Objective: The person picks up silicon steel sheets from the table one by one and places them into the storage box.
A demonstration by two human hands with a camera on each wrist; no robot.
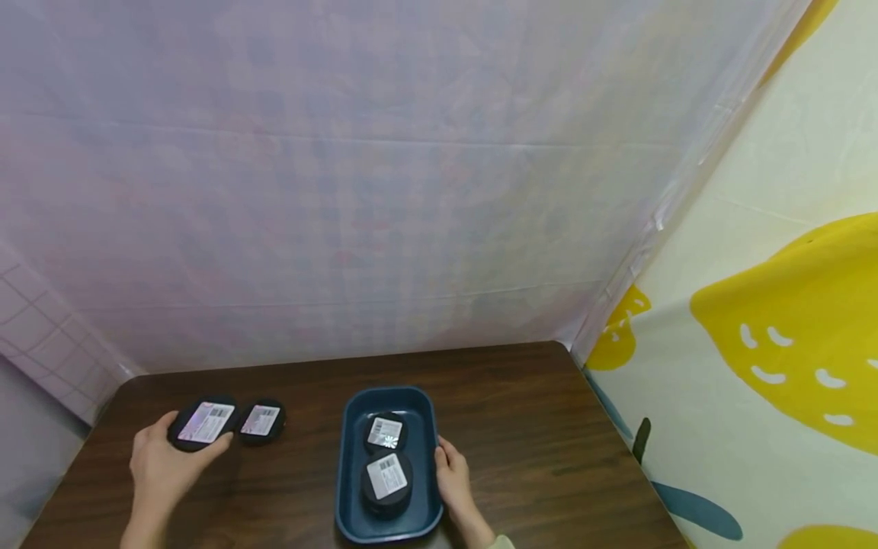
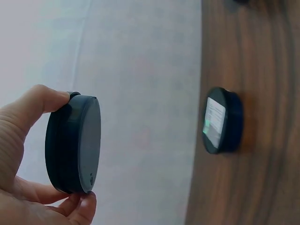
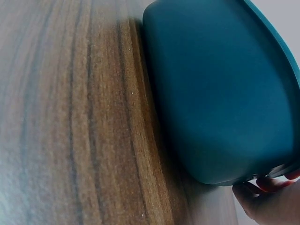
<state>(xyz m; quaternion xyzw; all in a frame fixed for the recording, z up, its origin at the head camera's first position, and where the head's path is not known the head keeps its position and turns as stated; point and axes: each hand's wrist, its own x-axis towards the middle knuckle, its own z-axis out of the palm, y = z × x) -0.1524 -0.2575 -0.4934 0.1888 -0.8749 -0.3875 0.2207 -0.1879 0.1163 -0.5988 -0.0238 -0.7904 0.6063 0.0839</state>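
Note:
My left hand (image 1: 161, 465) grips a round black lidded container (image 1: 204, 423) by its edges, thumb on one side and fingers on the other. A white label covers much of its top. In the left wrist view the held container (image 2: 75, 143) is raised off the table. Just right of it, a smaller round black container (image 1: 262, 421) with a similar label rests on the table. My right hand (image 1: 454, 479) grips the right rim of a dark blue rectangular tray (image 1: 348, 457). Inside the tray are two labelled black containers, a farther one (image 1: 386, 433) and a nearer one (image 1: 386, 480).
Everything rests on a dark brown wood-grain table (image 1: 542, 442). A pale curtain (image 1: 384, 191) hangs behind its far edge. On the right, a cream cloth (image 1: 754, 183) with yellow lemon prints hangs along the table's side.

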